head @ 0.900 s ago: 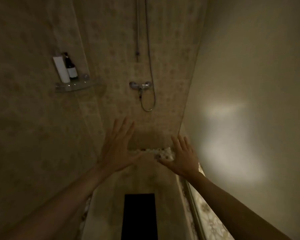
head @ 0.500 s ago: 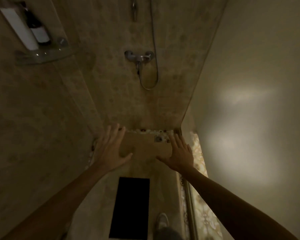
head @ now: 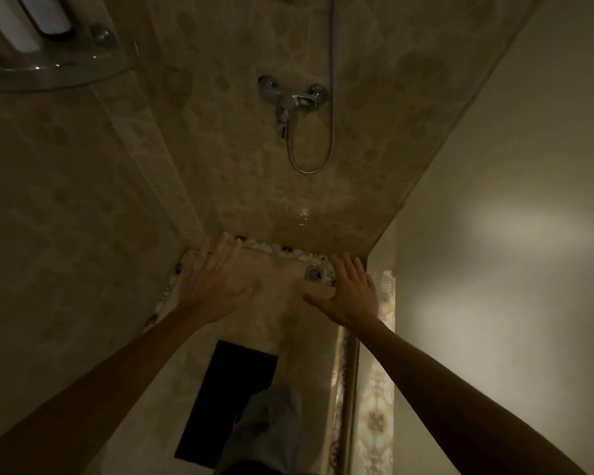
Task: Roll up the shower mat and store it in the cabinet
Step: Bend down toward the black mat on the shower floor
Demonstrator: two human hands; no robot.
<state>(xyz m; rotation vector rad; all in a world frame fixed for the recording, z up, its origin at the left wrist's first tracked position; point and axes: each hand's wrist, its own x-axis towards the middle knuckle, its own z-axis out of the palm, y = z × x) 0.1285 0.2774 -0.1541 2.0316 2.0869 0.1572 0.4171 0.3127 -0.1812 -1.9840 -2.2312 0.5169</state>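
Fingers spread wide on both sides, nothing held. The left hand (head: 216,282) reached out at centre frame, palm down, over the shower floor (head: 278,303). The right hand (head: 352,291) matched it just right of centre, equally splayed and empty, beside the round floor drain (head: 313,273). Down at the lower middle lay the shower mat (head: 220,399), a dark rectangle flat and unrolled on the floor, its long axis running from the bottom of the frame up toward the back wall, leaning slightly right. A trouser leg (head: 268,430) overlapped its lower right corner. At upper left, the glass corner shelf (head: 48,72) carried two bottles (head: 31,18). The mixer tap (head: 294,97) sat at upper centre.
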